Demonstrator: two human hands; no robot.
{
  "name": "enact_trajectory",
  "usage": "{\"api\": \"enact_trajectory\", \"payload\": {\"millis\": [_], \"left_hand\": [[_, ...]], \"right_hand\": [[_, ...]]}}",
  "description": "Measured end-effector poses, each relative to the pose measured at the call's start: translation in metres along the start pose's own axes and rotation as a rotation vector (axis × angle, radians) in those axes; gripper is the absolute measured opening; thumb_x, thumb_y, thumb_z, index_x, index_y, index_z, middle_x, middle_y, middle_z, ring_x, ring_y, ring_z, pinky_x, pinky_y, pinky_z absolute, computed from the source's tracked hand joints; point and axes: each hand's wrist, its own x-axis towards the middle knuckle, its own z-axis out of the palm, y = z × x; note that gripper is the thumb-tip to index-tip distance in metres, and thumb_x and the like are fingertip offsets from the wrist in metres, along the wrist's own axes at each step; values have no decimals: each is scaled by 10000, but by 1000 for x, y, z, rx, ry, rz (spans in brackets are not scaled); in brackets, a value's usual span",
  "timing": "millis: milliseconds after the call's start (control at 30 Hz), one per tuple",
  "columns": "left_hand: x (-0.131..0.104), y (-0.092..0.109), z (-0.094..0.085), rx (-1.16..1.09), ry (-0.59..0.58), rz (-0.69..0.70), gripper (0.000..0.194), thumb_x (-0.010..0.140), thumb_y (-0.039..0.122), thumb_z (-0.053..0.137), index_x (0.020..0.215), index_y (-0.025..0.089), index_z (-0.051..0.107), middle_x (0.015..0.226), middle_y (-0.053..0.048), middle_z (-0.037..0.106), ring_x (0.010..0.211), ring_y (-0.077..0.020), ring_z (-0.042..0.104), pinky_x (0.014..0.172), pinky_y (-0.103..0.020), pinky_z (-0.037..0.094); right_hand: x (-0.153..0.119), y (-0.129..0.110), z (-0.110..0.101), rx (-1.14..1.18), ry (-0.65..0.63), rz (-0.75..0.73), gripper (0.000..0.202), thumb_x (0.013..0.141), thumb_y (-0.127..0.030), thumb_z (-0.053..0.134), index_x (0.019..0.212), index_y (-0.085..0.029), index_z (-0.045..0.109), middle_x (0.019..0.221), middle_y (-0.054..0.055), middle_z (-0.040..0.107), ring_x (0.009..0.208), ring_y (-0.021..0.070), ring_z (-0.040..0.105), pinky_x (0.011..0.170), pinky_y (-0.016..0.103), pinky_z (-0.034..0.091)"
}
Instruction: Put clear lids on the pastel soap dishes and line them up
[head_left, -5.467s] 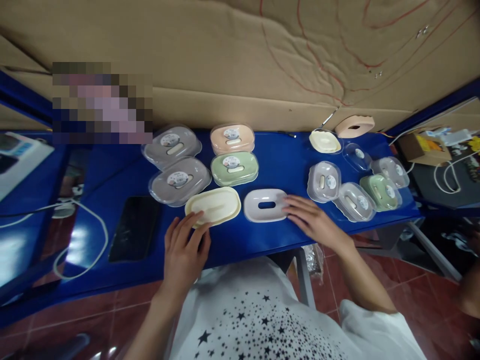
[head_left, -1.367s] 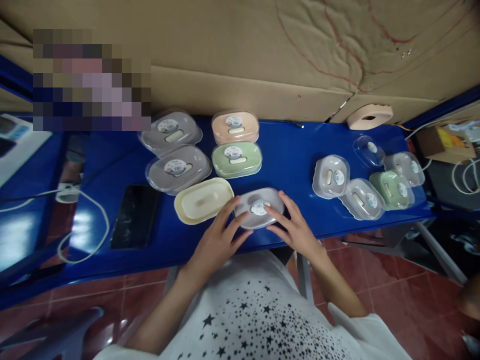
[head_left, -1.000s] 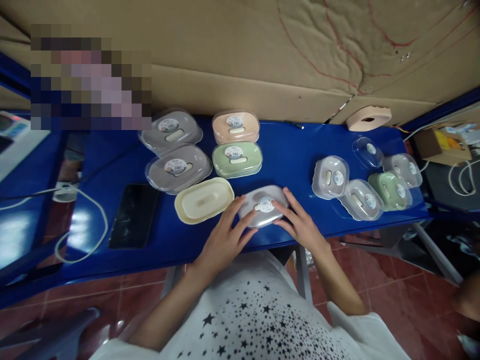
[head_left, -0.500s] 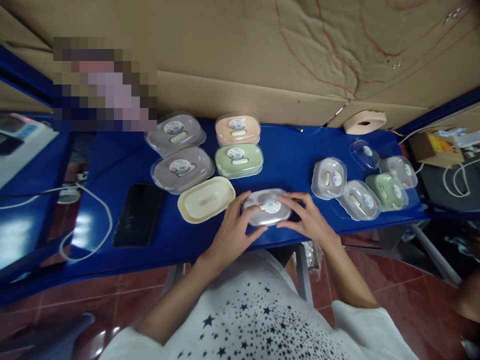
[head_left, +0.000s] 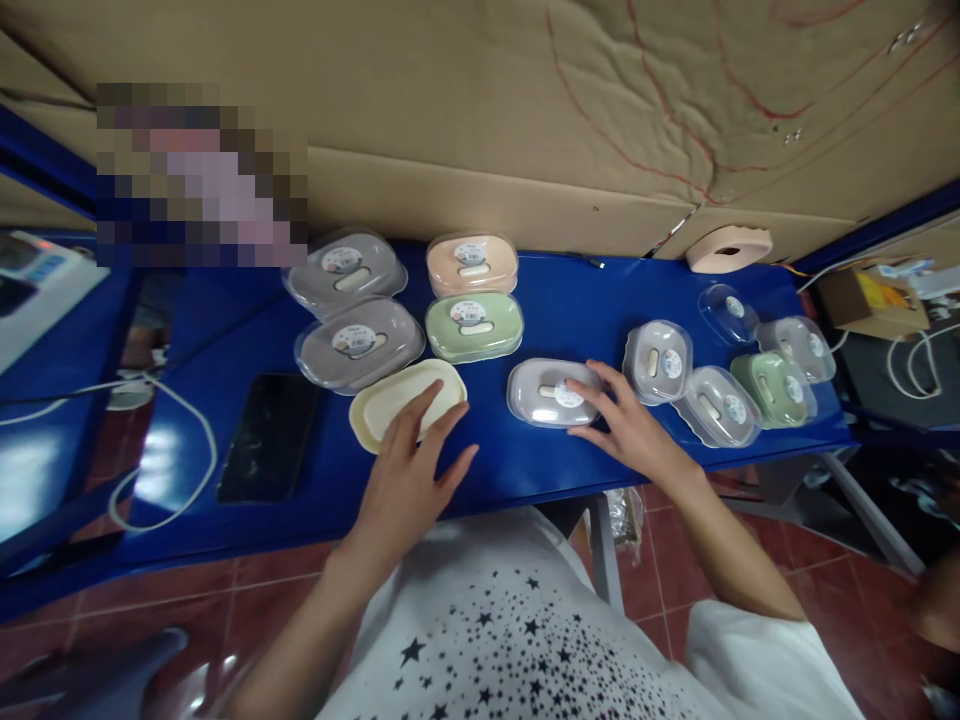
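Note:
A small grey soap box with a clear lid and round label [head_left: 546, 405] lies on the blue table. My right hand [head_left: 626, 425] has its thumb and fingers around the box's right end. Over the oval cream tray [head_left: 367, 408], my left hand [head_left: 409, 465] is open with its fingers spread and holds nothing. Whether its fingertips touch the tray is unclear. Behind the tray sit two larger grey boxes, the nearer grey box [head_left: 330, 350] and the farther grey box [head_left: 319, 275]. A green box [head_left: 499, 340] and a peach box [head_left: 499, 265] stand behind and between my hands.
Right of my right hand are a squarish grey box [head_left: 637, 365], another grey box [head_left: 712, 420], a green box [head_left: 776, 395] and a loose clear lid [head_left: 724, 305]. A peach piece [head_left: 724, 245] leans against the cardboard wall [head_left: 487, 190]. A black phone [head_left: 266, 440] and white cable lie left.
My left hand has let go of the small grey box and moved left over the cream tray. The small box has shifted right and slightly back with my right hand.

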Motion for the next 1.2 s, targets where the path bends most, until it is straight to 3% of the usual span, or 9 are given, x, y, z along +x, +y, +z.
{"api": "enact_trajectory", "payload": {"millis": [133,233,333,467,533,633,767,1000,1200], "left_hand": [[-14,-19,-12,111,26,-31,510,1013,283,731,1494,270,561,1607,-175,559,1432,-372,606,1142,-542,540],[-24,-29,-14,221,44,-98,520,1001,318,751,1488,250,583,1585,-195,582,1396,-410,625,1117,-569,524],[-33,-37,-12,285,28,-121,486,1010,339,737,1466,233,610,1565,-202,605,1408,-426,613,1142,-593,483],[-38,-41,-3,256,22,-90,373,1026,293,698,1393,237,655,1536,-180,638,1413,-386,615,1155,-559,467],[-39,-41,1,237,33,-83,357,1026,268,685,1381,243,657,1538,-178,636,1425,-373,608,1162,-555,457],[-38,-40,5,214,40,-81,371,1022,242,674,1391,264,642,1550,-172,627,1446,-366,594,1179,-573,432],[-37,-40,5,187,38,-81,401,1016,231,675,1408,290,623,1557,-161,626,1446,-366,594,1170,-583,432],[-35,-40,3,187,25,-76,386,1023,221,680,1399,276,612,1553,-167,626,1439,-375,600,1169,-585,425],[-34,-40,4,198,25,-62,390,1017,213,699,1395,265,617,1539,-169,635,1418,-387,613,1152,-587,439]], "right_hand": [[17,11,-23,-11,-50,109,695,1025,-515,691,1647,-395,407,1661,155,410,1521,419,525,1168,646,579],[46,29,-29,-57,-28,189,684,1021,-495,673,1635,-345,411,1687,174,374,1488,452,547,1139,684,575],[82,54,-32,-72,-2,166,706,1011,-493,656,1645,-332,390,1723,172,332,1521,457,504,1180,696,518],[118,81,-39,-111,-45,102,881,896,-627,775,1632,-305,416,1656,184,421,1514,476,483,1216,728,427],[129,88,-42,-131,-71,59,1051,840,-727,799,1684,-296,345,1700,197,385,1572,492,400,1253,751,347],[142,93,-41,-85,-123,-45,1165,858,-833,716,1751,-280,211,1784,208,278,1644,467,288,1289,723,302],[156,100,-38,-50,-132,-143,1101,896,-865,627,1747,-267,269,1728,199,397,1582,444,397,1280,685,353],[164,101,-41,-135,-133,-102,1072,880,-835,651,1722,-251,335,1603,189,501,1412,447,550,1209,637,461],[178,94,-32,-120,-123,-47,1088,841,-749,745,1704,-224,339,1549,210,519,1388,475,543,1176,674,449]]}}
